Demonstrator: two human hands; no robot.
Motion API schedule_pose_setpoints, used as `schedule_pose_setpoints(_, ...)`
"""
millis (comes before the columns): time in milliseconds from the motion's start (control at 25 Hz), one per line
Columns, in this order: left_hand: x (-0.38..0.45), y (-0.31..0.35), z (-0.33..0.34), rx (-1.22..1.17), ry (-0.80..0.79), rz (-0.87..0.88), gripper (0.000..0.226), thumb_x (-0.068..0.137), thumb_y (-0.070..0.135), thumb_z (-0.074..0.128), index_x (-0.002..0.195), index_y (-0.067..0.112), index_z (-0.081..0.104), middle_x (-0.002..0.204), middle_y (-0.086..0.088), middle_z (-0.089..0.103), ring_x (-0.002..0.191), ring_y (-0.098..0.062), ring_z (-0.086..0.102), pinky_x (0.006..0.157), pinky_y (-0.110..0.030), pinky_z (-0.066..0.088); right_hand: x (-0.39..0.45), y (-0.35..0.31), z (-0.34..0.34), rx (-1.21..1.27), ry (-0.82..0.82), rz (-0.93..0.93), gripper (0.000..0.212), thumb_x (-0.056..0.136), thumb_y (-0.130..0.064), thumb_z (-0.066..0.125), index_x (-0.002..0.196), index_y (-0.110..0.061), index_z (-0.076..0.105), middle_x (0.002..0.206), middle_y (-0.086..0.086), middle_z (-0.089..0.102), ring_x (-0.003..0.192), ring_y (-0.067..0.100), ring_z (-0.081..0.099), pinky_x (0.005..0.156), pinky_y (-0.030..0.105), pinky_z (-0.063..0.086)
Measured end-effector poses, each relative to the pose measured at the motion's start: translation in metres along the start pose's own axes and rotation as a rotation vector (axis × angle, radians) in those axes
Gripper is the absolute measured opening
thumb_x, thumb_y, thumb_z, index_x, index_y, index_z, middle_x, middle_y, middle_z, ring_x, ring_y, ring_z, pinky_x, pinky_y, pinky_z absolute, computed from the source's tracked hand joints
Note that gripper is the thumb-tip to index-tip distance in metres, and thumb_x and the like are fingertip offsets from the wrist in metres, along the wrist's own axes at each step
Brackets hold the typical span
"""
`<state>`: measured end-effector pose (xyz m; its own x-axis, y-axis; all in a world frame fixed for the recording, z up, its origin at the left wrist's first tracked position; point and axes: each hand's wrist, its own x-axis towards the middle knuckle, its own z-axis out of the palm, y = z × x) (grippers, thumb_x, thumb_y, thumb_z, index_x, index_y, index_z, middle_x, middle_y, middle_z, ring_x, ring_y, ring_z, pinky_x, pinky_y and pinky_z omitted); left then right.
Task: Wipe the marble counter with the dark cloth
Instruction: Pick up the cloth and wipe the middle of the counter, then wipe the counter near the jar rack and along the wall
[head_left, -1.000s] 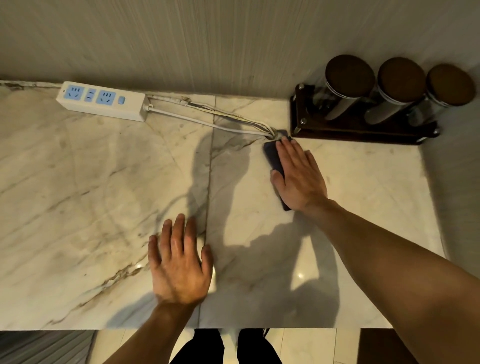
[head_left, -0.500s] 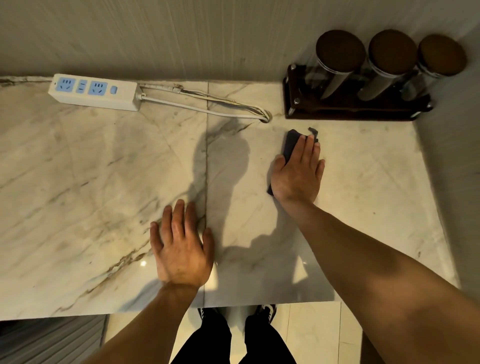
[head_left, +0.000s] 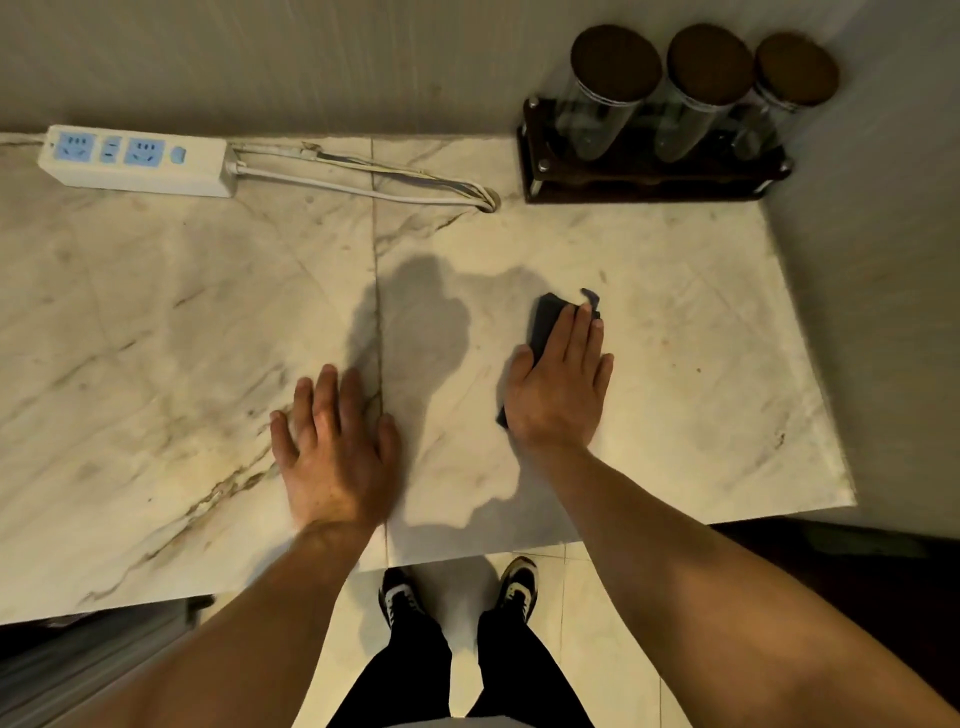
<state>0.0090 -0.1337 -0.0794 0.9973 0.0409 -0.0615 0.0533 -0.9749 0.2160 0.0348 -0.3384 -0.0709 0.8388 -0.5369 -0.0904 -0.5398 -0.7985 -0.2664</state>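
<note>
Head view: looks down over a pale veined marble table, both bare hands flat on it.
Right hand: palm down on the folded dark cloth, fingers stretched out and close together, pressing the cloth to the stone and not curled around it.
Left hand: spread flat on bare marble at 9 o'clock of the right hand, well apart from the cloth, holding nothing; it looks like a brace.
Cloth position: right of the table's seam, its far end showing past the fingertips at 12 o'clock, a near corner peeking out by the wrist at 7 o'clock.
Handling: the cloth looks soft, thin and light, so it should slide easily on polished stone and may bunch or slip out; a flat palm over its middle with even pressure seems the best hold.
Obstacles: white power strip with blue sockets at 10 o'clock, its white cables trailing right; dark wooden rack of 3 glass jars with brown lids at 1 o'clock.
Progress: wiping appears under way, with the far corners likely still to do.
</note>
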Motion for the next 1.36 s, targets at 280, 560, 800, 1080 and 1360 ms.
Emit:
schedule_pose_setpoints(280,-0.003,0.001,-0.005,-0.03,-0.003,0.027,0.062,0.093,0.048,0.028,0.147,0.019,0.026,0.158,-0.007,0.023,0.146,-0.025,0.008,0.118,-0.047,-0.003,-0.048,0.018,0.001,0.009,0.005,0.011,0.067,0.096,-0.04,0.023,0.153,-0.009,0.008,0.162,0.008,0.009,0.148,0.021,0.003,0.12,0.044,0.003)
schedule_pose_setpoints(560,-0.004,0.004,-0.008,-0.004,-0.019,0.057,0.06,0.097,0.044,0.03,0.148,0.014,0.023,0.159,-0.01,0.02,0.146,-0.03,0.009,0.118,-0.052,0.001,-0.089,0.033,-0.002,0.014,-0.019,-0.027,0.07,0.095,-0.04,0.029,0.153,-0.007,0.006,0.162,0.008,0.005,0.148,0.022,0.001,0.119,0.045,0.005)
schedule_pose_setpoints(800,0.002,0.022,-0.019,-0.056,0.028,-0.003,0.053,0.084,0.033,0.041,0.13,0.006,0.044,0.144,-0.017,0.037,0.137,-0.036,0.025,0.114,-0.056,0.013,-0.099,0.047,-0.008,0.001,-0.072,-0.139,0.078,0.092,-0.051,0.027,0.153,-0.01,0.002,0.162,0.008,0.001,0.148,0.022,-0.003,0.119,0.043,-0.001)
schedule_pose_setpoints(1080,-0.003,0.09,-0.005,-0.065,-0.027,0.199,0.057,0.094,0.035,0.034,0.146,0.014,0.023,0.157,-0.013,0.02,0.146,-0.032,0.01,0.118,-0.052,0.003,-0.086,0.09,-0.025,-0.069,-0.163,-0.578,0.073,0.093,-0.047,0.037,0.153,-0.011,0.015,0.162,0.007,0.01,0.149,0.02,0.001,0.12,0.045,0.008)
schedule_pose_setpoints(1360,-0.005,0.112,0.011,-0.108,-0.069,0.096,0.057,0.096,0.039,0.024,0.147,0.012,0.023,0.158,-0.01,0.02,0.146,-0.028,0.009,0.118,-0.053,0.003,-0.045,0.124,-0.041,-0.216,-0.307,-0.957,0.071,0.094,-0.05,0.035,0.153,-0.017,0.012,0.162,0.001,0.006,0.148,0.015,-0.004,0.12,0.044,0.007)
